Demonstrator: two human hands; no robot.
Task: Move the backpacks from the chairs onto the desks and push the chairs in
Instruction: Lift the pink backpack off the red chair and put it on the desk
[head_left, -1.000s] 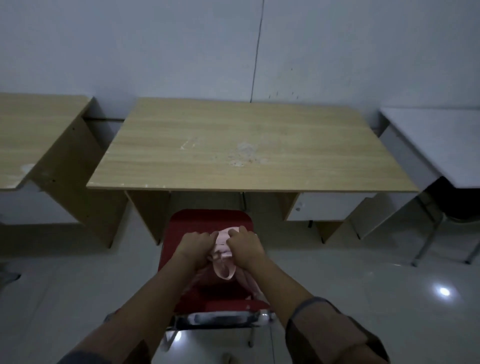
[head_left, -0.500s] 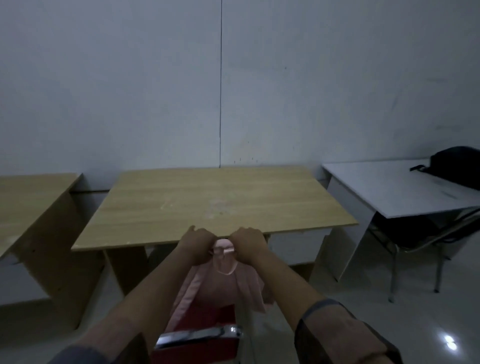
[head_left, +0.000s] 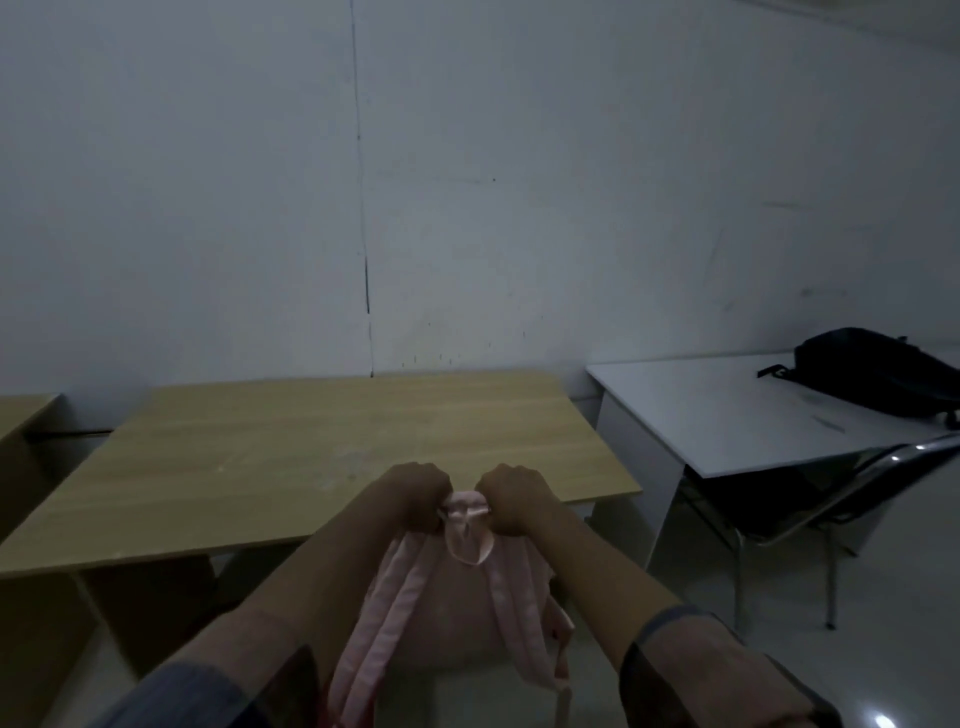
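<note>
Both hands are clenched on the top of the pink backpack (head_left: 457, 603), low in the middle of the frame: the left hand (head_left: 415, 493) and the right hand (head_left: 511, 499) sit close together, fists closed on either side of the carry loop (head_left: 467, 530), which droops between them. The pack hangs below the fists, in front of the near edge of the wooden bench (head_left: 322, 457), its top about level with that edge and its body not resting on the surface.

The pack looks soft and fairly light; its fabric sags and folds, and the padded shoulder straps (head_left: 384, 618) dangle loose down the side facing the camera. It probably holds little, since the body looks slack rather than bulging. The top is a sound place to hold it, as the reinforced loop and strap roots meet there; the limp body would likely slump if set down carelessly, and the trailing straps could snag the bench edge.

The wooden bench has a flat, pale laminate top with a straight-grain pattern, scuffed in places. At the right of the frame stands a white bench (head_left: 727, 415) with a smooth matte top, carrying a black backpack (head_left: 878, 369) of stiffer-looking dark fabric. Tucked under it is a chair (head_left: 831, 499) with thin metal tubing.
</note>
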